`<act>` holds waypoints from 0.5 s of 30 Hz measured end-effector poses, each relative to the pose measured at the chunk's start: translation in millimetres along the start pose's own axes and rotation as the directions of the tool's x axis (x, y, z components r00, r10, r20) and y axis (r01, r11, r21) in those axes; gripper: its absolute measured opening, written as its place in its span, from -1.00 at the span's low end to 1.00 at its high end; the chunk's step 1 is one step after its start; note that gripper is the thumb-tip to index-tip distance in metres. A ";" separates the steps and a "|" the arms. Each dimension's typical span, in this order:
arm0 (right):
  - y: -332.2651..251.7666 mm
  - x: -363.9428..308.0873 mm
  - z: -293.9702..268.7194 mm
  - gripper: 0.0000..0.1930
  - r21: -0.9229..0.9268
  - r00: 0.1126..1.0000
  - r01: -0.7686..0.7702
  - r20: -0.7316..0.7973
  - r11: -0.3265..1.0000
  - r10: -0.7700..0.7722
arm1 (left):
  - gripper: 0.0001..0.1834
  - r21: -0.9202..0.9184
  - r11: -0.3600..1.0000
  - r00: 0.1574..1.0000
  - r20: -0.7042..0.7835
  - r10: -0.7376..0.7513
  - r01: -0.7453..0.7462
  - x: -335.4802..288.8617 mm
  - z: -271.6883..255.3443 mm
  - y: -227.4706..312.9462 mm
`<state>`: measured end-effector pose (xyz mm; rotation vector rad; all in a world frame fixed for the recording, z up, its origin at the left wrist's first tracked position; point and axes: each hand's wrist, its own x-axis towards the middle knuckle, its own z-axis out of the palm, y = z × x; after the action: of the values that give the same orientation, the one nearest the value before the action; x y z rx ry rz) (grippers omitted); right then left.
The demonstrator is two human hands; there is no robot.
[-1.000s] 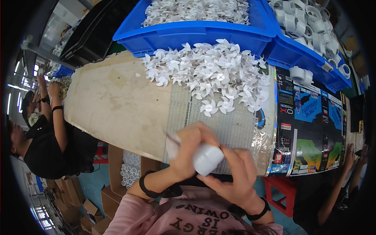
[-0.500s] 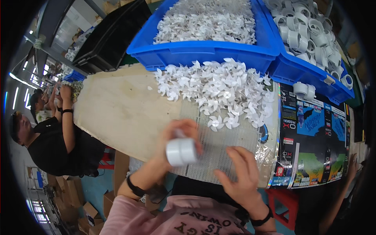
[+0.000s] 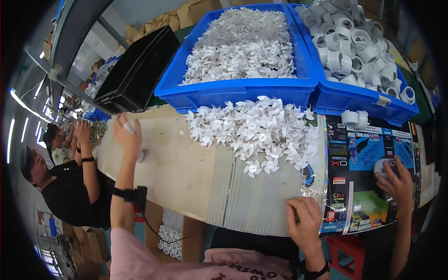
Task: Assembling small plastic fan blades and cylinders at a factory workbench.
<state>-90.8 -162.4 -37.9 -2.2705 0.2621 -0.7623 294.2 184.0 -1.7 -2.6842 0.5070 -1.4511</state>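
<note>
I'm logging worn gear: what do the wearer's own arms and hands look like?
Toward the left hand: a pink sleeve, then a black band with a small dark box and, apparently from it, a thin dark cable. The right hand wears no glove; another black band circles its wrist.

We see one pale round piece (image 3: 141, 156), partly hidden, at nine o'clock on our worktop (image 3: 177, 175); toward its three o'clock, white five-bladed fan wheels (image 3: 254, 133) lie loosely heaped.

Impellers (image 3: 256, 128) lie before one bin (image 3: 205, 93); right of it, rings (image 3: 334, 61) apparently fill another bin (image 3: 345, 98).
</note>
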 end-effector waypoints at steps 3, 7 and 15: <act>2.2 -0.4 0.0 -0.88 0.026 1.000 -0.027 0.008 0.999 0.027 | -0.57 -0.727 0.685 0.880 0.298 0.371 -0.042 -5.5 -37.6 91.3; 2.8 2.4 -3.8 -0.88 0.023 1.000 -0.026 -0.004 0.999 0.027 | -0.60 -0.784 0.621 0.837 0.346 0.423 0.010 -20.0 -63.5 167.7; 13.2 11.3 -54.0 -0.87 0.102 0.957 -0.276 -0.063 0.956 0.283 | -0.61 -0.732 0.677 0.754 0.400 0.521 -0.080 -27.1 -60.3 155.2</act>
<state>-113.3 -207.1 -11.2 -2.0621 0.5608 -0.6974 190.4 52.4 -20.2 -3.0648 1.5978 -0.2720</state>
